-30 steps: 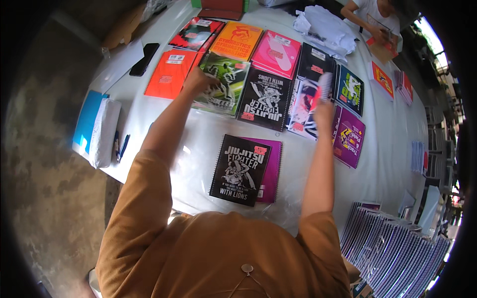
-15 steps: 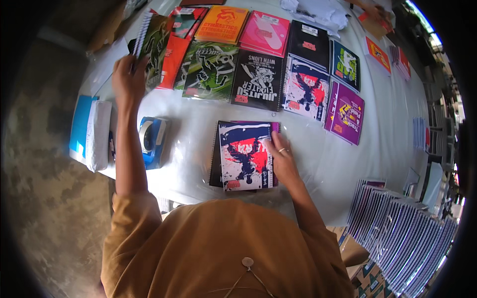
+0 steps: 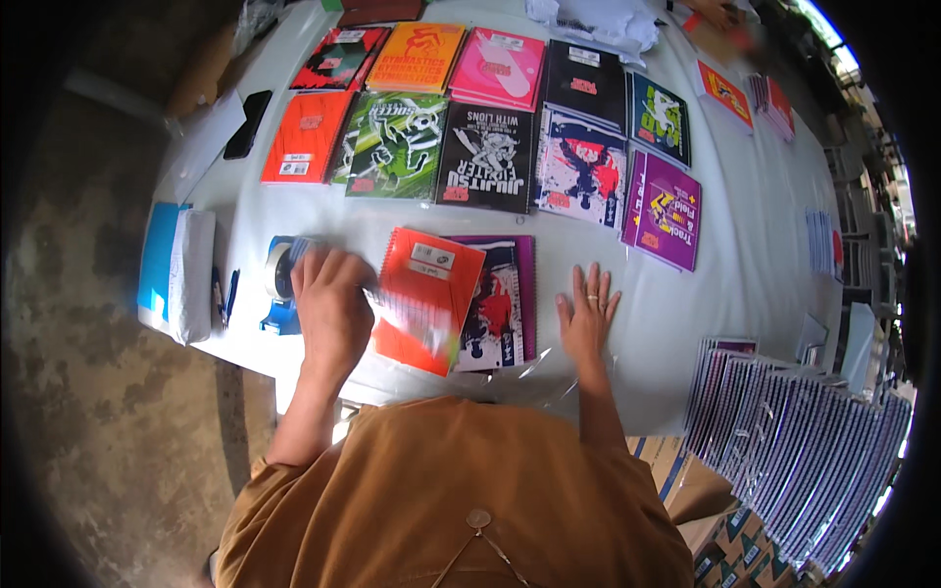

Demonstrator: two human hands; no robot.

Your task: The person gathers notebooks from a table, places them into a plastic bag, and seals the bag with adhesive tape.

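My left hand [image 3: 333,299] has its fingers closed round a spiral notebook [image 3: 417,318] seen almost edge-on and smeared by motion, with a bit of green at its far end. Beneath it, an orange spiral notebook [image 3: 426,257] lies askew on a small pile. Part of a white notebook with a red and navy figure [image 3: 495,314] shows there, and a purple notebook [image 3: 528,294] pokes out on the right. To the right of this pile, my right hand [image 3: 586,318] rests flat on the table, fingers spread, a ring on one finger.
Rows of sports notebooks [image 3: 397,147] cover the far side of the white-covered table [image 3: 784,225]. A blue tape dispenser [image 3: 281,316] and a white packet [image 3: 193,279] are at left, a black phone [image 3: 247,124] beyond. A tall stack of notebooks [image 3: 794,451] stands at right.
My left hand has come from the far left toward the pile with the notebook. An orange notebook now lies on the pile. My right hand has let go of the pile's edge and moved right.
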